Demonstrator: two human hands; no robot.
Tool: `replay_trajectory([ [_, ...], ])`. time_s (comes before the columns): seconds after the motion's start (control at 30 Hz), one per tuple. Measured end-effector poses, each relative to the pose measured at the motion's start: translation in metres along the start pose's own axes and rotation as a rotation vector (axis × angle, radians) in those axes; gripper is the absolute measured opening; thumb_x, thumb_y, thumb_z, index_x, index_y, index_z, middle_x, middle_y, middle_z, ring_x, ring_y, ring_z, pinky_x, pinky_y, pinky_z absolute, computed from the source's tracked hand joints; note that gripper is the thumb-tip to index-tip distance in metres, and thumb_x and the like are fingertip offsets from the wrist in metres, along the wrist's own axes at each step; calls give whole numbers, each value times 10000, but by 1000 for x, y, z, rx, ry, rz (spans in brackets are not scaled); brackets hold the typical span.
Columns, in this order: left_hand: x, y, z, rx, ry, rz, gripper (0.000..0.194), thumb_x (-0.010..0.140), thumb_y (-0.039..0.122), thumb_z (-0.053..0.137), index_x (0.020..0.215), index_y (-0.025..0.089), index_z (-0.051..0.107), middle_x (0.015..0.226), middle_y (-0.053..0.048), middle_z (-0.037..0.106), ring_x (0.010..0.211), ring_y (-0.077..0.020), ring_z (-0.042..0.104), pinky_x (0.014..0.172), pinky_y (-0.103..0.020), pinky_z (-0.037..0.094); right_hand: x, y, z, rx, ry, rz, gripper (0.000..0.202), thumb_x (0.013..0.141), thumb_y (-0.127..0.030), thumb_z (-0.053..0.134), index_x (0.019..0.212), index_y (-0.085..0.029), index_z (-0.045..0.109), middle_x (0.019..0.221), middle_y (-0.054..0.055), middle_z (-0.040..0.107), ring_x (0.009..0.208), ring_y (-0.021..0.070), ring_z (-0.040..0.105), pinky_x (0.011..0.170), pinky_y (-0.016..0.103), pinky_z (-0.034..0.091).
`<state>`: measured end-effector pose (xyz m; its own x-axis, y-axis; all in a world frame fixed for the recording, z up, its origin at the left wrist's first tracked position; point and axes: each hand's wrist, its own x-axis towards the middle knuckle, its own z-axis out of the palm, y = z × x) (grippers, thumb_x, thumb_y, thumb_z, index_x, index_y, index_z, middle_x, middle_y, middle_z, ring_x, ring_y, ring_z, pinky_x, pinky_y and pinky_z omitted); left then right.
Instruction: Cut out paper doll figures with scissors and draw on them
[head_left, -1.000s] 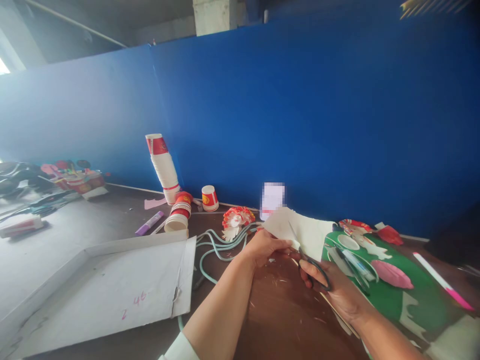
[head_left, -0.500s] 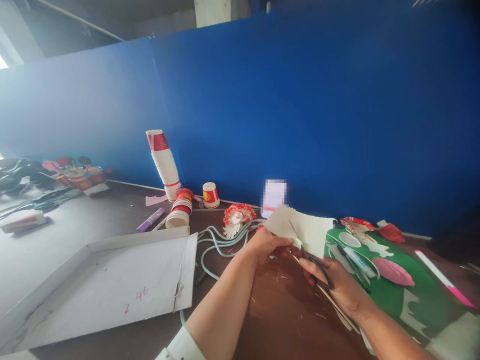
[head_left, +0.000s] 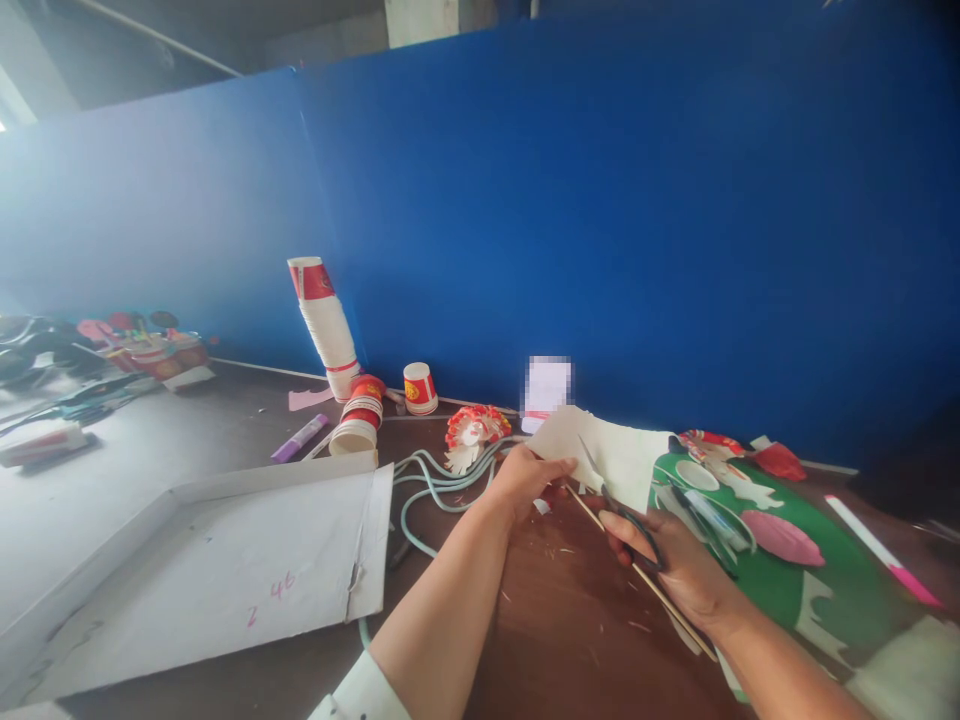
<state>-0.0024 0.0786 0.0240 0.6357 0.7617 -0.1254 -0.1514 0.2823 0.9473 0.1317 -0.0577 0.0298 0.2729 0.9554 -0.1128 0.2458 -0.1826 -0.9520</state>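
Toward five o'clock from the view's centre, left hand (head_left: 523, 482): its fingers are pinched together on the lower left edge of a white sheet.
White sheet (head_left: 628, 462): at four o'clock, raised above the worktop (head_left: 555, 630), with its right end reaching over the edge of a green sheet (head_left: 862, 600).
Right hand (head_left: 681, 572): also at four o'clock, its fingers curled around the black handles of the scissors.
Scissors (head_left: 611, 500): pointing toward eleven o'clock, one blade visible across the face of the white sheet; whether it bites into the paper cannot be told.
Thin stick (head_left: 669, 605): slants from near the left fingers past the right hand toward five o'clock; whether the right hand grips it is unclear.
Scraps: small bits lie on the worktop at five o'clock, below the hands.
Cutting step: trimming the white sheet appears to be in hand, probably between snips.
Next move: a further cut would call for the left fingers holding the paper taut, clear of the blades, while the right fingers spread the handles and line up the edge.
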Motion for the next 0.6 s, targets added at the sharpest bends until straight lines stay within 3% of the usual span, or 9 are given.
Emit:
replay_trajectory([
  [0.1,0,0,4,-15,36,11,216,648,234,760,756,81,651,617,-36,595,495,-95,531,473,-223,437,-2,-6,-1,-22,-51,-16,369,785,-543,610,910,-218,733,607,-16,574,614,183,544,632,301,433],
  [0.27,2,-2,5,-11,49,23,167,653,198,751,719,81,651,589,-28,587,489,-98,533,500,-237,472,-4,-15,-5,-30,-119,-76,368,791,-519,618,1006,-245,739,762,13,677,856,261,617,801,338,450],
  [0.47,1,-2,5,-20,57,4,164,664,203,744,715,77,653,591,-42,599,500,-111,555,499,-238,480,2,-1,-5,-98,-41,27,425,794,-567,587,977,-221,754,575,-10,571,604,192,526,587,300,391],
  [0.6,-1,-1,9,-43,86,-2,145,666,175,730,717,76,637,562,-30,580,483,-105,541,482,-230,476,2,1,-3,-103,7,6,427,803,-550,594,1050,-231,735,582,-23,547,606,174,500,581,287,366],
])
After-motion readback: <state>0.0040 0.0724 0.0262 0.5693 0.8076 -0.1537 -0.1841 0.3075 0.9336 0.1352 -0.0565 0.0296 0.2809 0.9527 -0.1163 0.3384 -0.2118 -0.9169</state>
